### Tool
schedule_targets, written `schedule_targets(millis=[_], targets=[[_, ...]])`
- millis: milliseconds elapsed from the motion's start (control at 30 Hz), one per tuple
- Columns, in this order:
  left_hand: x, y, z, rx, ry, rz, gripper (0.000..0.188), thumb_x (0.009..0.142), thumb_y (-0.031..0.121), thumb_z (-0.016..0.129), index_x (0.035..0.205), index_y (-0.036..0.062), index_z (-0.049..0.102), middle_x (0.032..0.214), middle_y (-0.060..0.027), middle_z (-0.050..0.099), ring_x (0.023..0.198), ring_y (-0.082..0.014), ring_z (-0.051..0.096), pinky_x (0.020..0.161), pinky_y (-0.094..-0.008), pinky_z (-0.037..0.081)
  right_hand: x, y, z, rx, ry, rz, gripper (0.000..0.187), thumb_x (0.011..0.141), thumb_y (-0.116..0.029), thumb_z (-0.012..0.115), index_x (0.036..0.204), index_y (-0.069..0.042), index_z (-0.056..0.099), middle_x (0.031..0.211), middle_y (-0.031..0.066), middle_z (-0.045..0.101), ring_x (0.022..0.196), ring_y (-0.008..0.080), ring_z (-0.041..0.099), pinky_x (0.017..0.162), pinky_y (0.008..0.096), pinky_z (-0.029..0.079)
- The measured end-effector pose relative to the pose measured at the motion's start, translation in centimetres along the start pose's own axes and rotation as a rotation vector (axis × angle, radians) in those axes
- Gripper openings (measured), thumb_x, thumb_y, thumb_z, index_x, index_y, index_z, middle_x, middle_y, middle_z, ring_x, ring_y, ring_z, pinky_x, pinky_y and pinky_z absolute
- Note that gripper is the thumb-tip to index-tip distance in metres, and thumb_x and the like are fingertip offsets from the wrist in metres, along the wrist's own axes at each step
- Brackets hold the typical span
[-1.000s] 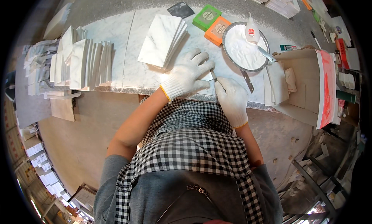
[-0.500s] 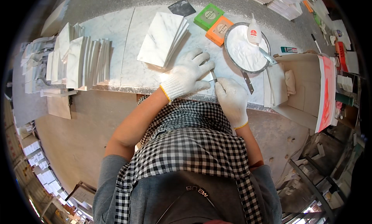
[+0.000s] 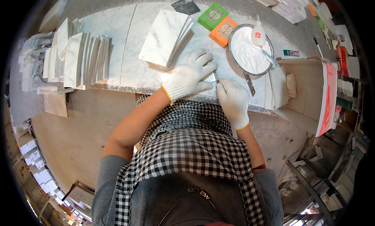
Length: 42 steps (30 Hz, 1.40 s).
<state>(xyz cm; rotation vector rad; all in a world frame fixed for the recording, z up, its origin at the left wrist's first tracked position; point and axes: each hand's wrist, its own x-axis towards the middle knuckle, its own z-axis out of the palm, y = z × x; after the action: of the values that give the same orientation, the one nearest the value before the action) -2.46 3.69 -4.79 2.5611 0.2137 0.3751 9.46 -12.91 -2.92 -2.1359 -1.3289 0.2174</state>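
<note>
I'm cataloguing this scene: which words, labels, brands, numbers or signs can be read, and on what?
I won't copy wording or brands, but printing shows here:
Green box: round emblem with lettering.
Orange box: round emblem with lettering.
Squeeze bottle: red mark, too small to read.
Grey shirt: a few letters on the front.
Small green item: any print too small.

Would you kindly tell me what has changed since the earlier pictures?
Only the view seems slightly shifted: the bowl appears lower and further right, the upright white slabs higher and further left. Nothing was taken up or let go; the right hand still holds the thin tool, the left hand stays spread.
</note>
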Motion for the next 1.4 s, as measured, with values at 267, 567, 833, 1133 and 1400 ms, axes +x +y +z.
schedule_targets(millis=[267,567,833,1133,1400], targets=[[-0.1,-0.4,0.4,0.007,0.039,0.023,0.063,0.067,0.03,0.084,0.122,0.0085,0.062,0.133,-0.0145,0.056,0.131,-0.0398,0.047,0.109,-0.0493,0.045,0.1,0.1,0.5,-0.053,-0.049,0.02,0.015,0.092,-0.015,0.058,0.083,-0.007,0.065,0.078,0.0157,0.065,0.072,0.0356,0.065,0.067,0.0459,0.05],[-0.1,-0.1,0.4,0.012,0.027,-0.014,0.062,0.07,0.031,0.082,0.124,0.008,0.061,0.135,-0.0141,0.055,0.133,-0.0399,0.047,0.11,-0.0491,0.045,0.2,-0.1,0.1,0.007,-0.035,0.014,0.014,0.093,-0.016,0.059,0.086,-0.007,0.067,0.08,0.0154,0.066,0.074,0.0355,0.066,0.068,0.0457,0.051],[-0.2,-0.4,0.5,0.014,0.044,-0.007,0.06,0.071,0.031,0.082,0.124,0.0092,0.062,0.135,-0.0135,0.056,0.134,-0.0394,0.046,0.11,-0.049,0.045,0.6,0.1,-0.2,-0.029,-0.105,0.026,0.015,0.093,-0.019,0.059,0.089,-0.007,0.067,0.084,0.0155,0.067,0.077,0.0357,0.067,0.07,0.046,0.051],[-0.1,-0.3,0.6,0.025,0.021,-0.006,0.06,0.072,0.033,0.081,0.124,0.0089,0.061,0.135,-0.0137,0.056,0.134,-0.0394,0.045,0.11,-0.0494,0.044,0.1,0.4,0.4,-0.03,-0.159,0.081,0.015,0.093,-0.018,0.062,0.092,-0.006,0.069,0.085,0.0182,0.068,0.079,0.0376,0.066,0.071,0.0453,0.051],[0.1,-0.1,0.4,0.026,0.052,0.021,0.059,0.071,0.034,0.081,0.12,0.0067,0.062,0.132,-0.0141,0.056,0.132,-0.0385,0.047,0.109,-0.0495,0.044,-0.1,0.7,0.8,-0.001,-0.144,0.09,0.014,0.094,-0.016,0.062,0.091,-0.004,0.068,0.084,0.0186,0.067,0.077,0.0375,0.066,0.069,0.0448,0.05]])
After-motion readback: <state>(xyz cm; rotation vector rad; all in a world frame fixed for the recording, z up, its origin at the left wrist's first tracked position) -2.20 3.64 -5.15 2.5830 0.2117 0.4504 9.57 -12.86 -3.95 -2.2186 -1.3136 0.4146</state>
